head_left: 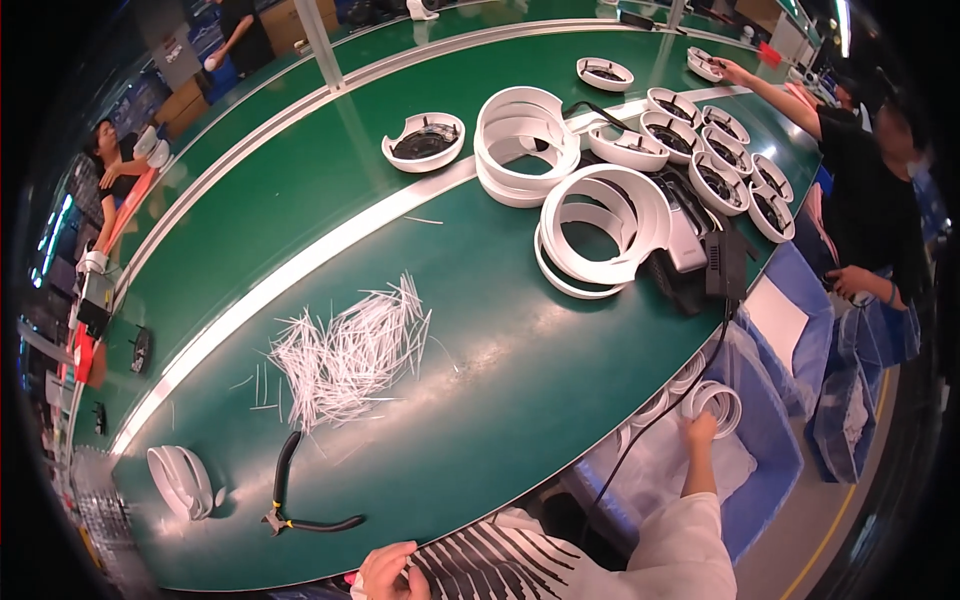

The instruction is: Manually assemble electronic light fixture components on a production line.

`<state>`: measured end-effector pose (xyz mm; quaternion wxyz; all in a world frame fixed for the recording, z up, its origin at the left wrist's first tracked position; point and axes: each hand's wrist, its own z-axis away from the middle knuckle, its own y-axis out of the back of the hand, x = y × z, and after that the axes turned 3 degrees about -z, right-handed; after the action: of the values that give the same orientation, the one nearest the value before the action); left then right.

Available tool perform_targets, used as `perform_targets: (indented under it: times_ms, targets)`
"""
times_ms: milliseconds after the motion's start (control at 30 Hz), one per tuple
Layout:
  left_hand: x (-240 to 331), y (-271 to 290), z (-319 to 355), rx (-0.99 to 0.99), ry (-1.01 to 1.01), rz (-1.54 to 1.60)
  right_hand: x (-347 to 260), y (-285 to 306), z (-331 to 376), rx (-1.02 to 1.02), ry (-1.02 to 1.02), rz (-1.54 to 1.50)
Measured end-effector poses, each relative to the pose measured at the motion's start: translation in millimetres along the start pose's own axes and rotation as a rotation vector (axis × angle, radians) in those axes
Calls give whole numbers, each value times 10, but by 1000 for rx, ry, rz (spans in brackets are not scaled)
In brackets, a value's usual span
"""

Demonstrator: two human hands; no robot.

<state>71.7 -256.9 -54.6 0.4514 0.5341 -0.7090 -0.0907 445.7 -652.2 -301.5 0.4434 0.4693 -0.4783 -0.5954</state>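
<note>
My right hand (702, 428) reaches down into a blue bin (765, 480) beside the table, its fingers closed on a white plastic ring (722, 402). More white rings (650, 408) lie in the bin near it, with clear plastic film (690, 460) under and around them. Close to my body at the table's front edge is my left hand (388, 572), fingers curled; whatever is in them, if anything, is hidden. On the table beyond it lie cutting pliers (277, 518), handles spread apart. A pile of thin white strips (345, 355) is heaped farther back.
Stacked white rings (605, 215) stand by a black box with a cable (728, 265). Several white housings with dark insides (720, 180) sit at the far right. Another white part (180, 482) lies at the left. A co-worker (870, 200) reaches over the table's far right end.
</note>
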Motion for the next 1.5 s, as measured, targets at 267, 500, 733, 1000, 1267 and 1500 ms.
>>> perform_targets:
  times_ms: [267,500,733,1000,1267,1500]
  targets:
    - [111,283,-193,-84,280,402,424,700,79,594,-165,-731]
    - [-82,703,-256,-54,131,405,-1229,2490,1371,12,583,-2618]
    - [-207,803,-361,-65,-37,357,-2529,2191,1322,-137,425,-2702]
    - [-306,887,-263,-28,-5,270,-2391,2238,1443,-343,102,-2458]
    - [-225,910,-772,-184,-249,316,-2768,2109,1459,386,8,-2247]
    - [247,-609,-2117,-352,-796,-273,-2964,2032,1573,393,10,-2243]
